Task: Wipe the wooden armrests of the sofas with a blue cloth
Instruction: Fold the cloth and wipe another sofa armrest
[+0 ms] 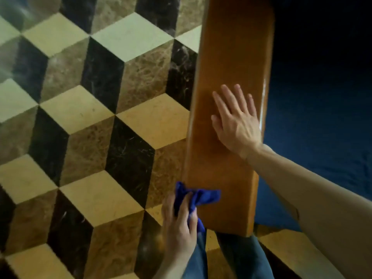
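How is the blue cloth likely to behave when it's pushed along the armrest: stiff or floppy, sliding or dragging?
Probably floppy: the cloth sits bunched and creased in the left hand, with a corner flopping over the armrest. It looks light, held by the fingers alone. The armrest's glossy sheen suggests it would slide easily.

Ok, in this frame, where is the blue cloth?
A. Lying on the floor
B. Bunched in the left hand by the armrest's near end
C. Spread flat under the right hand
B: the left hand grips the bunched blue cloth; the right hand lies flat and bare on the armrest.

Armrest bare beyond the flat right hand; near end also bare.
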A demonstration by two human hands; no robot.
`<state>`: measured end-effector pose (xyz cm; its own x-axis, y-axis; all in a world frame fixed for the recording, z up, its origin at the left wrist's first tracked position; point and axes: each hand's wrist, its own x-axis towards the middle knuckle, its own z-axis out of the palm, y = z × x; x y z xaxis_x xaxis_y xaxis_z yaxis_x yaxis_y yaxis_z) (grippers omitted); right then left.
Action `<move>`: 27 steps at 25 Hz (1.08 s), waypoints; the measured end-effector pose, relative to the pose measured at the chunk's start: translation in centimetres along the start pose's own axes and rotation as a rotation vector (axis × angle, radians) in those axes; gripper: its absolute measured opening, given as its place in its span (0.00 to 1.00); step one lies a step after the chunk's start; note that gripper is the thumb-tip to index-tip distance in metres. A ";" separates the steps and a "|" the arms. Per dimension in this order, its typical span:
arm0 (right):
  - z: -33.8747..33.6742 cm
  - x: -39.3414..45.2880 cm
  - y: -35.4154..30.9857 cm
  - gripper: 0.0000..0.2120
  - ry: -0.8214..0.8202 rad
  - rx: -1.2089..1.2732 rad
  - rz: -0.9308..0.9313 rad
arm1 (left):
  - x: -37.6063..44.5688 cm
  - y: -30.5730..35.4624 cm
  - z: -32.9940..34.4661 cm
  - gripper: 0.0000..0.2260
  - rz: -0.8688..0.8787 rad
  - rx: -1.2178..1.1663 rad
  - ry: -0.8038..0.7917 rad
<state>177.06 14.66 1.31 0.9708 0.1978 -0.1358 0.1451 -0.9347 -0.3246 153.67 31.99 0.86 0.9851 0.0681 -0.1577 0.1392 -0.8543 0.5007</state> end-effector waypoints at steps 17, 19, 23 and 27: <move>1.7 1.5 -0.8 0.29 -0.053 -0.129 0.077 | 57.7 10.0 1.2 0.19 -0.241 -0.599 -0.255; 1.6 1.9 -1.2 0.29 -0.038 -0.132 0.015 | 63.7 6.3 5.8 0.14 -0.013 -0.692 -0.375; 1.6 2.0 -1.0 0.29 -0.071 -0.126 0.032 | 59.5 9.2 4.4 0.26 -0.245 -0.507 -0.332; 1.5 2.0 -1.1 0.22 0.071 0.052 0.076 | 44.4 10.7 -0.1 0.21 0.530 0.184 0.104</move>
<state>178.56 16.53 -0.05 0.9899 0.1037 -0.0964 0.0619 -0.9293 -0.3641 198.92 25.91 -0.68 0.9216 -0.3519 0.1639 -0.3874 -0.8606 0.3307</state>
